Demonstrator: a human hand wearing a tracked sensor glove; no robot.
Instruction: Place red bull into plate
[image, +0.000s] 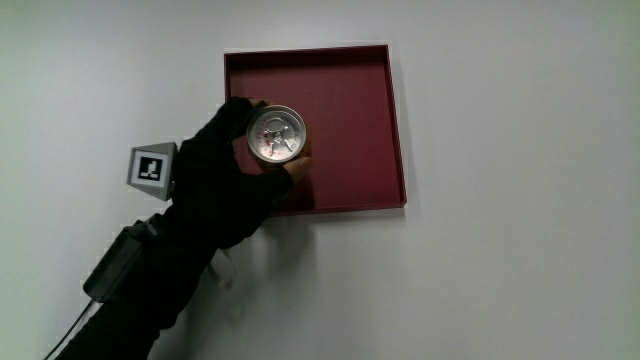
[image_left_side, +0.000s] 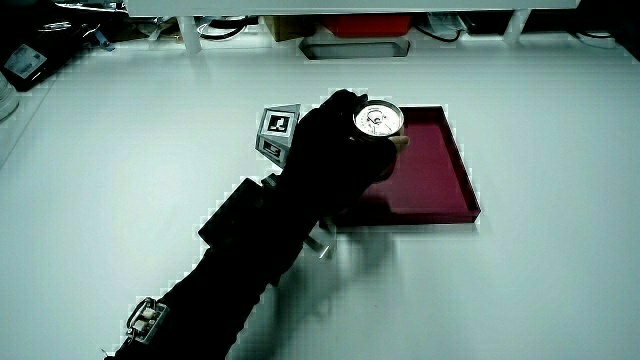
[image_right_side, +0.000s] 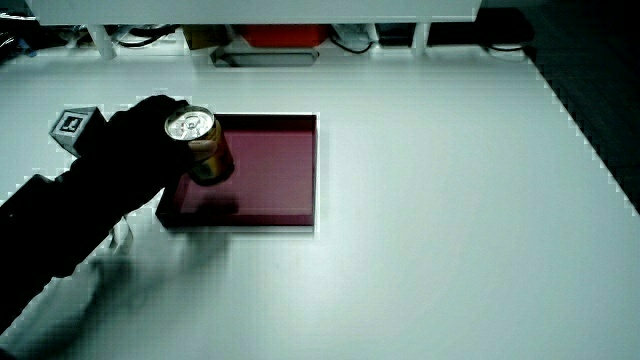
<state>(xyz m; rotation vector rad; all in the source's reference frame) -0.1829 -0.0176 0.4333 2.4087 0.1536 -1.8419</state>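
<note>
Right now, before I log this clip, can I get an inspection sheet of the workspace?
Surface: white table, bare around the tray.
Job's things: can upright, silver top showing, held over the dark red square tray, which serves as the plate; whether it touches the tray floor cannot be told.
Clutter: nothing seen.
Grippers: the hand wraps the can's side, over the tray's edge; patterned cube on its back.
Cables: a thin lead runs from the black box on the forearm.
Surroundings: low partition with items under it, in both side views.
</note>
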